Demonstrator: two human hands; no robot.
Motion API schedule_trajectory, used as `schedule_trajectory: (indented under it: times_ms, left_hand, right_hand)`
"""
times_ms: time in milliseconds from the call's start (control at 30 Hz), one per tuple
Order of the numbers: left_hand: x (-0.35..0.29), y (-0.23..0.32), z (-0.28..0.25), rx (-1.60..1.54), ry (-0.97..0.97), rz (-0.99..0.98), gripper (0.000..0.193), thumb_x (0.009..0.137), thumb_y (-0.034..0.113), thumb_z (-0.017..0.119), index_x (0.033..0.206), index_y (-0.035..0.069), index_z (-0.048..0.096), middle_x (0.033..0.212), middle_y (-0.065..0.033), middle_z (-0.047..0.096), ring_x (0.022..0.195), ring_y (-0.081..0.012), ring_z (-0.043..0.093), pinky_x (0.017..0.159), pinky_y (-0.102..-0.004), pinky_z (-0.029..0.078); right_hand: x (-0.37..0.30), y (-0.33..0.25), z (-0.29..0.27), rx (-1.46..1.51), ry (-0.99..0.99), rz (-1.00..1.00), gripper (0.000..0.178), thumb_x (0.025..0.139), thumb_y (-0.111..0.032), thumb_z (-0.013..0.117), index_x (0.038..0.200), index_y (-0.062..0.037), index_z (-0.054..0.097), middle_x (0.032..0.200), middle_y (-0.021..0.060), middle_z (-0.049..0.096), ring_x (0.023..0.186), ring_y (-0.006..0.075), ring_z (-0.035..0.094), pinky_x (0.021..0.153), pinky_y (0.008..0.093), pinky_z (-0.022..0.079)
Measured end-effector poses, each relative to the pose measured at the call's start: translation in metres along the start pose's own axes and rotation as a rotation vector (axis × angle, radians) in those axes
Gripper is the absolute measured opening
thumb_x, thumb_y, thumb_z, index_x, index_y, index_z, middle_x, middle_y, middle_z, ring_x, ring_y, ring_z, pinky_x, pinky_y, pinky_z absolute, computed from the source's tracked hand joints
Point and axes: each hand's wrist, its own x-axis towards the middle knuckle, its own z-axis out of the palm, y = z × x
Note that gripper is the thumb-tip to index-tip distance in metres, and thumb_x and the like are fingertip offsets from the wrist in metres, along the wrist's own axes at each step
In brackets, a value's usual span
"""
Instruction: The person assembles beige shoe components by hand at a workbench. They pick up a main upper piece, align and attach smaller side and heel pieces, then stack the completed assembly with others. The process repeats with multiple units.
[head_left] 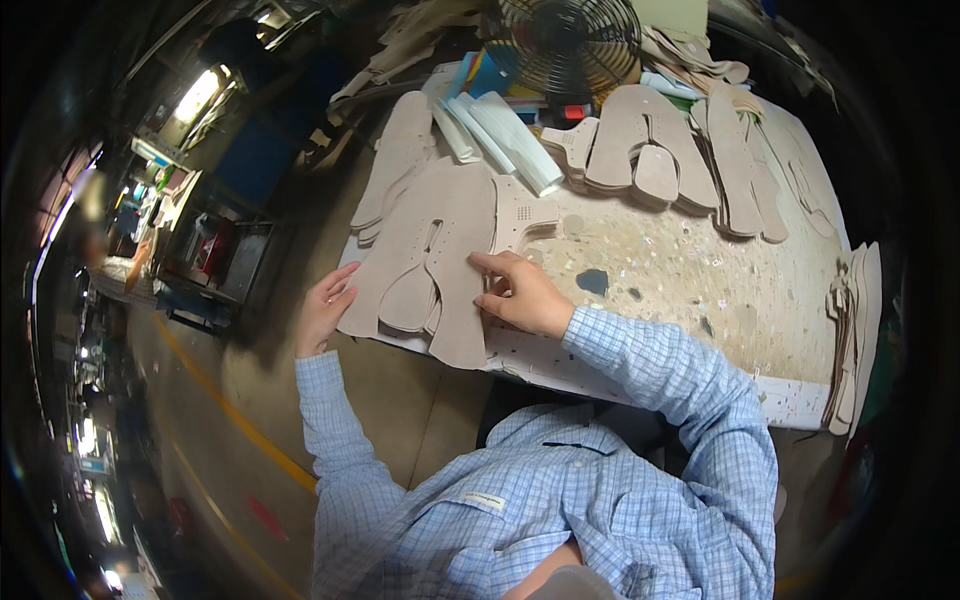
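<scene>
A stack of beige leather shoe-upper pieces (462, 285) lies at the table's near left corner. Each is wide with two legs, a slot and small punched holes. Between the legs sits a stack of rounded tongue-shaped pieces (405, 302). My left hand (325, 308) is at the left leg's edge, fingers stretched and apart. On the other side my right hand (527, 295) has its index fingertip and thumb against the right edge, spread apart, with the other fingers curled. Neither hand visibly grips a piece. A smaller perforated leather piece (525, 215) shows beside the stack.
More stacked leather pieces (610, 150) lie across the worn table (660, 270), with strips (735, 190) farther right. Pale blue folded sheets (510, 145) and a black fan (565, 40) stand at the back. Tall pieces (855, 340) lean at the right edge.
</scene>
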Motion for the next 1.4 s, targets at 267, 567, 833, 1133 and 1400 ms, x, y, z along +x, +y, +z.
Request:
schedule_trajectory:
  times_ms: [267, 567, 833, 1133, 1400]
  left_hand:
    - [0.037, 0.0, -0.003, 0.17, 0.053, 0.033, 0.043, 0.084, -0.001, 0.056, 0.126, -0.002, 0.049, 0.12, -0.0137, 0.057, 0.104, -0.0149, 0.057, 0.088, -0.025, 0.045]
    - [0.011, 0.005, 0.002, 1.074, 0.225, -0.072, 0.04, 0.088, 0.04, 0.051, 0.088, 0.004, 0.066, 0.073, -0.0211, 0.061, 0.074, -0.0401, 0.059, 0.064, -0.042, 0.046]
    - [-0.006, 0.011, 0.021, 0.956, 0.319, -0.02, 0.032, 0.087, 0.03, 0.057, 0.102, 0.004, 0.065, 0.083, -0.0175, 0.066, 0.079, -0.03, 0.065, 0.071, -0.0345, 0.049]
    - [-0.051, 0.053, 0.189, -0.046, 0.382, 0.406, 0.023, 0.092, 0.007, 0.049, 0.11, -0.007, 0.056, 0.093, -0.0158, 0.065, 0.076, -0.0179, 0.063, 0.066, -0.0302, 0.049]
    - [-0.071, 0.044, 0.312, 0.162, -0.029, 0.625, 0.021, 0.077, -0.003, 0.058, 0.093, 0.005, 0.069, 0.061, -0.0062, 0.055, 0.049, -0.0157, 0.047, 0.047, -0.0275, 0.038]
  right_hand:
    - [0.032, -0.01, -0.009, -0.146, 0.111, -0.042, 0.044, 0.07, -0.01, 0.063, 0.112, 0.0022, 0.058, 0.097, 0.02, 0.058, 0.082, 0.0351, 0.062, 0.075, 0.0387, 0.05]
    - [-0.043, -0.032, 0.001, -1.061, -0.229, -0.151, 0.011, 0.07, -0.011, 0.061, 0.079, -0.0063, 0.066, 0.084, 0.0113, 0.062, 0.071, 0.0233, 0.064, 0.054, 0.0356, 0.049]
    - [-0.041, -0.024, 0.017, -0.854, -0.316, -0.18, 0.022, 0.077, -0.018, 0.055, 0.094, -0.0028, 0.06, 0.076, 0.0145, 0.063, 0.067, 0.0272, 0.064, 0.054, 0.0385, 0.049]
    - [-0.076, -0.009, -0.183, -0.493, -0.195, 0.127, 0.024, 0.083, -0.027, 0.059, 0.099, -0.0097, 0.064, 0.082, 0.013, 0.067, 0.076, 0.0278, 0.064, 0.07, 0.0366, 0.05]
    - [-0.163, 0.079, -0.367, -0.526, 0.679, 0.542, 0.059, 0.081, -0.034, 0.063, 0.132, -0.0116, 0.042, 0.124, 0.0199, 0.053, 0.112, 0.0314, 0.053, 0.096, 0.0352, 0.041]
